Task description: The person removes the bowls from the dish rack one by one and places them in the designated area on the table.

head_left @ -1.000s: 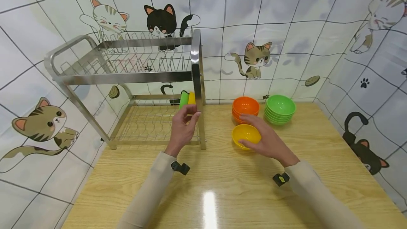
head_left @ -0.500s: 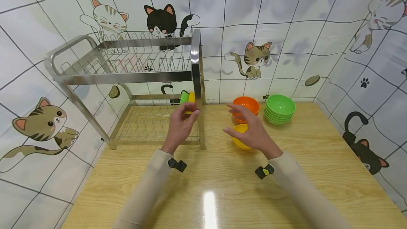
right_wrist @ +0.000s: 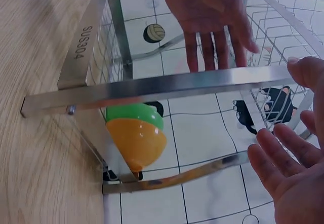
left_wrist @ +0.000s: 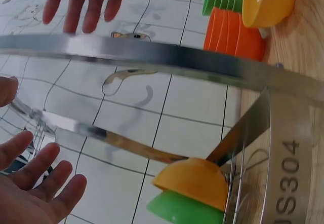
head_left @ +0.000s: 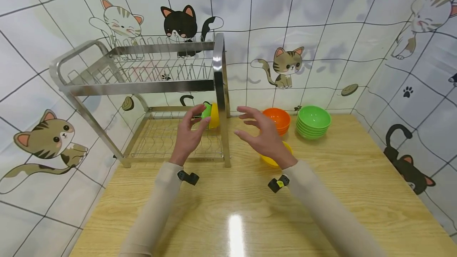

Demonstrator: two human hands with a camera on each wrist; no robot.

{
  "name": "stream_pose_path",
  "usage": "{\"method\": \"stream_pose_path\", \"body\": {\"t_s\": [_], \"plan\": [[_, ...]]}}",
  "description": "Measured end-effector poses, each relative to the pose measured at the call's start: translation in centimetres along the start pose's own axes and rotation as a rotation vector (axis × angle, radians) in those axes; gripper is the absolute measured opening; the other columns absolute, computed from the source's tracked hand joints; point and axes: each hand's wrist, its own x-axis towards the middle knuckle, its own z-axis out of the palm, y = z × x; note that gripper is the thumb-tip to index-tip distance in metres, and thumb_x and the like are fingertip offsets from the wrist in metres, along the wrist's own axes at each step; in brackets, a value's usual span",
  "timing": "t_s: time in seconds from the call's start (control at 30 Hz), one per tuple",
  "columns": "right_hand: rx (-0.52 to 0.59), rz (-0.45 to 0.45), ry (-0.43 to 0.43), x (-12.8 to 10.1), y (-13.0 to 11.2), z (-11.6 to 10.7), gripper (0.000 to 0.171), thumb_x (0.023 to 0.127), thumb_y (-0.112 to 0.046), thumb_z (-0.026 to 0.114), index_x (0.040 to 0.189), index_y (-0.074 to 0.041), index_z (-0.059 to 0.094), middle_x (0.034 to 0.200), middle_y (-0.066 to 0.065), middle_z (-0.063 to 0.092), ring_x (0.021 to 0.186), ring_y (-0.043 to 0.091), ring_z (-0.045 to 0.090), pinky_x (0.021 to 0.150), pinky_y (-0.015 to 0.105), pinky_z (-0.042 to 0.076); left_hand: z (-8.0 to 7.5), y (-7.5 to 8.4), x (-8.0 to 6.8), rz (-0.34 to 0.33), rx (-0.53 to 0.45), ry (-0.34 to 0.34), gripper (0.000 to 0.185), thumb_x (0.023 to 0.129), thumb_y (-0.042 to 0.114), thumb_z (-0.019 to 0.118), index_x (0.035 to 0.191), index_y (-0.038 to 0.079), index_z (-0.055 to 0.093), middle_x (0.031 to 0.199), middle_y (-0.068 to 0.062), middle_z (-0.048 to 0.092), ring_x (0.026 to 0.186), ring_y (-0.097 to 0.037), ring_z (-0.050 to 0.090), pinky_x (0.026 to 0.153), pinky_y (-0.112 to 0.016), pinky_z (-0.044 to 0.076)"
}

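My left hand [head_left: 187, 134] is in front of the rack's lower tier, fingers loosely bent, with nothing in it. Just beyond its fingertips a yellow bowl [head_left: 214, 116] and a green bowl [head_left: 206, 111] stand on edge, side by side, at the right end of that tier. My right hand [head_left: 264, 135] hovers right of the rack post, fingers spread and holding nothing. Beneath and behind it, a yellow bowl [head_left: 270, 161] sits on the table, partly hidden by the hand and wrist. The right wrist view shows the racked yellow bowl [right_wrist: 136, 142] against the green bowl [right_wrist: 134, 112].
The two-tier metal dish rack [head_left: 143, 87] fills the left, its right post [head_left: 223, 130] between my hands. Against the back wall stand stacked orange bowls [head_left: 277, 117] and stacked green bowls [head_left: 314, 119]. Wooden tabletop [head_left: 285, 209] spreads in front.
My left hand has drawn back left from the racked bowls, its fingers spreading apart. My right hand has moved left from the yellow bowl on the table towards the rack post.
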Motion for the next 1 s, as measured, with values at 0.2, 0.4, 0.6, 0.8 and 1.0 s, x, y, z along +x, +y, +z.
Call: {"method": "stream_pose_path", "body": {"t_s": [0.2, 0.4, 0.6, 0.8, 1.0], "plan": [[0.056, 0.048, -0.008, 1.0, -0.3, 1.3, 0.059, 0.093, -0.010, 0.076, 0.147, -0.011, 0.052, 0.147, 0.007, 0.058, 0.123, 0.026, 0.063, 0.106, 0.047, 0.054, -1.3, -1.1, 1.1, -0.048, 0.019, 0.031, 0.051, 0.103, 0.013, 0.063, 0.150, 0.003, 0.046, 0.152, -0.021, 0.049, 0.144, -0.036, 0.042, 0.119, -0.057, 0.035], [0.054, 0.048, 0.006, 1.9, -0.8, 2.3, 0.055, 0.095, -0.011, 0.074, 0.146, -0.010, 0.053, 0.138, 0.011, 0.063, 0.120, 0.026, 0.064, 0.105, 0.047, 0.054, -2.5, -5.3, 2.6, -0.074, 0.067, 0.086, 0.055, 0.102, 0.019, 0.064, 0.153, 0.010, 0.045, 0.156, -0.015, 0.048, 0.147, -0.034, 0.040, 0.121, -0.058, 0.034], [0.040, 0.027, 0.056, 2.6, -0.9, 3.2, 0.043, 0.096, -0.012, 0.073, 0.137, -0.008, 0.059, 0.122, 0.010, 0.067, 0.110, 0.022, 0.065, 0.100, 0.040, 0.058, -3.4, -7.3, 3.2, -0.104, 0.103, 0.114, 0.056, 0.101, 0.033, 0.066, 0.152, 0.017, 0.048, 0.153, -0.010, 0.051, 0.144, -0.031, 0.044, 0.119, -0.054, 0.038], [-0.009, 0.036, 0.118, 2.8, -0.7, 3.9, 0.028, 0.098, -0.014, 0.071, 0.124, -0.009, 0.065, 0.110, 0.008, 0.070, 0.102, 0.019, 0.067, 0.091, 0.036, 0.062, -3.7, -8.4, 4.0, -0.169, 0.126, 0.096, 0.060, 0.100, 0.042, 0.065, 0.153, 0.020, 0.045, 0.155, -0.010, 0.049, 0.146, -0.030, 0.042, 0.121, -0.052, 0.037], [-0.026, 0.037, 0.104, 3.1, -1.0, 3.8, 0.024, 0.099, -0.014, 0.069, 0.121, -0.008, 0.064, 0.107, 0.009, 0.069, 0.099, 0.020, 0.067, 0.091, 0.039, 0.062, -3.8, -9.1, 5.1, -0.192, 0.146, 0.085, 0.062, 0.099, 0.045, 0.066, 0.152, 0.017, 0.047, 0.153, -0.015, 0.051, 0.144, -0.031, 0.045, 0.119, -0.054, 0.038]]}}
